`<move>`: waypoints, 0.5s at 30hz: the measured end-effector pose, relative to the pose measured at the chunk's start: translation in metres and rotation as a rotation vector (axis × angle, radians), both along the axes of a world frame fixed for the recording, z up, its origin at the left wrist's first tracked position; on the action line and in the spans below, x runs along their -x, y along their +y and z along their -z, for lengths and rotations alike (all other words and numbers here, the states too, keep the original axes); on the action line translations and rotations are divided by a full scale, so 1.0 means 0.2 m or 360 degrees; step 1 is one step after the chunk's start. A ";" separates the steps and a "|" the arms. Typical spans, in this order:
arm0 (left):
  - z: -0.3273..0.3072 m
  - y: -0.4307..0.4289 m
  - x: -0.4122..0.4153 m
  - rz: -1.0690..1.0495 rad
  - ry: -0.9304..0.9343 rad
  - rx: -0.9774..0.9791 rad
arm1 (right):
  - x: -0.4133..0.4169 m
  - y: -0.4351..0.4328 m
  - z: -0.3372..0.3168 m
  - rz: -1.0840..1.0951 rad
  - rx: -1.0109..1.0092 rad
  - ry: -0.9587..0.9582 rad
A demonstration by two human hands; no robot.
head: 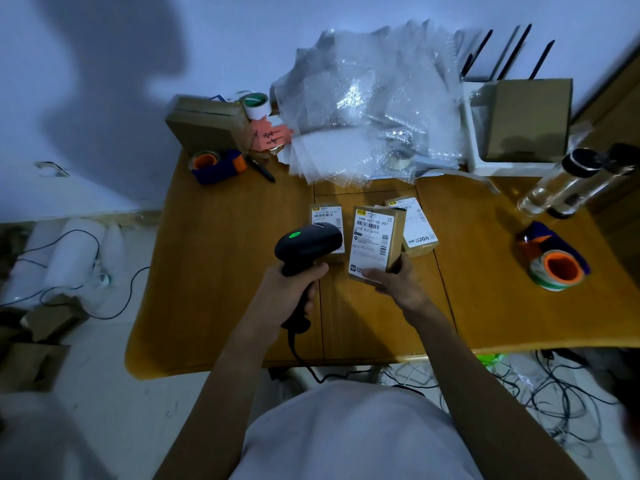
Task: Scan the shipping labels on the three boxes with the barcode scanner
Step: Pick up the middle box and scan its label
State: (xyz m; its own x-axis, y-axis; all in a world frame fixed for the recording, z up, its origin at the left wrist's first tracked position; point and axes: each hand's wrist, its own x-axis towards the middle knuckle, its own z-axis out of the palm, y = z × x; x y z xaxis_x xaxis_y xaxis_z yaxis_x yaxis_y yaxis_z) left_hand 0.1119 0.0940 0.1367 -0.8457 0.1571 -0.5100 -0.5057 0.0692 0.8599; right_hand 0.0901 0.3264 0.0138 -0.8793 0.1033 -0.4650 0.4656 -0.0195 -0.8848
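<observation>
Three small cardboard boxes with white shipping labels lie mid-table. My right hand (394,278) grips the middle box (374,242) by its near end and tilts its label up. My left hand (294,289) holds the black barcode scanner (308,245) by the handle; a green light glows on its top. The scanner head hangs over the left box (327,216) and hides much of it. The right box (417,226) lies flat behind the middle one, partly covered by it. The scanner's cable runs off the table's near edge.
On the wooden table (225,289): a tape dispenser (554,261) at right, clear bottles (571,181) behind it, bubble wrap bags (367,105) at the back, another tape dispenser (214,166), a pen, a brown box (204,124) at back left. Cables lie on the floor.
</observation>
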 end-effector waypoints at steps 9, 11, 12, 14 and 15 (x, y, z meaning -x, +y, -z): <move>0.04 0.04 -0.02 -0.0111 -0.0052 -0.0041 | 0.00 0.03 0.00 -0.0019 0.0014 -0.0004; 0.04 0.05 -0.02 -0.0118 -0.0056 -0.0024 | 0.00 0.04 0.01 -0.0024 0.0010 0.0006; 0.04 0.05 -0.02 -0.0120 -0.0061 -0.0015 | 0.00 0.05 0.01 -0.0028 0.0016 0.0010; 0.04 0.06 -0.02 -0.0115 -0.0067 0.0007 | -0.01 0.05 -0.01 -0.0031 0.0047 0.0019; 0.04 0.06 -0.01 -0.0107 -0.0071 0.0015 | -0.01 0.05 -0.01 -0.0030 0.0057 0.0026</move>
State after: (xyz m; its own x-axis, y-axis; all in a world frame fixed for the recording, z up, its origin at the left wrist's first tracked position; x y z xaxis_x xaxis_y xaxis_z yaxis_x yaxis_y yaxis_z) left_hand 0.1141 0.1063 0.1294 -0.8307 0.0957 -0.5484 -0.5470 0.0420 0.8360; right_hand 0.0923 0.3358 0.0167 -0.8883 0.0703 -0.4538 0.4518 -0.0426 -0.8911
